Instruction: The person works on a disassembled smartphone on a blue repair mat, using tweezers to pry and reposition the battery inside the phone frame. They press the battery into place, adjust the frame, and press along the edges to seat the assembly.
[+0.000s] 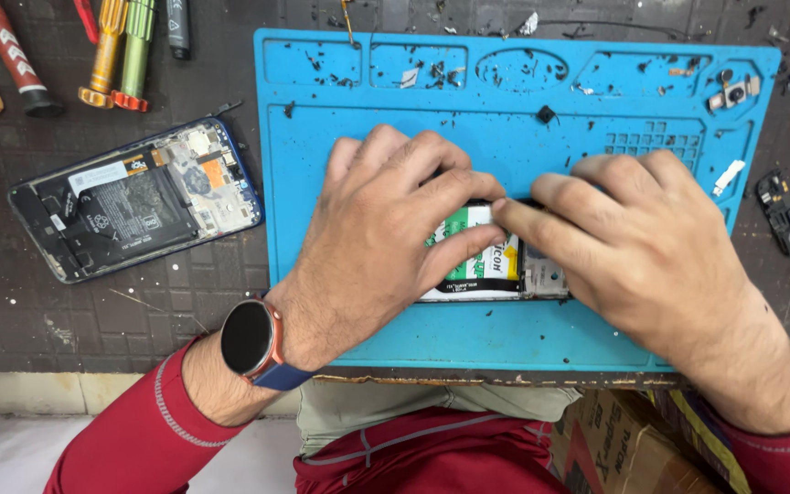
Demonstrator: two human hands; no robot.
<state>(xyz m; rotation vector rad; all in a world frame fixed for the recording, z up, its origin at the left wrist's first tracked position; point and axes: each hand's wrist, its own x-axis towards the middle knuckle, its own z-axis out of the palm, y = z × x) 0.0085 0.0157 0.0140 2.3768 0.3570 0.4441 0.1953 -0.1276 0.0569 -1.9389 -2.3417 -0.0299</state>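
Both hands press on an open phone lying mid-mat: left hand flat over its battery, right hand fingertips down beside it (probably seating it). Neither grips; next needs even pressure.

opened phone left of mat, screwdrivers behind phone

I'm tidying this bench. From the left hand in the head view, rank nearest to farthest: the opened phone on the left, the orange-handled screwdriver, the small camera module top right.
From the left hand:
1. Opened phone, to its left.
2. Orange-handled screwdriver, upper left.
3. Camera module, upper right on the blue mat.
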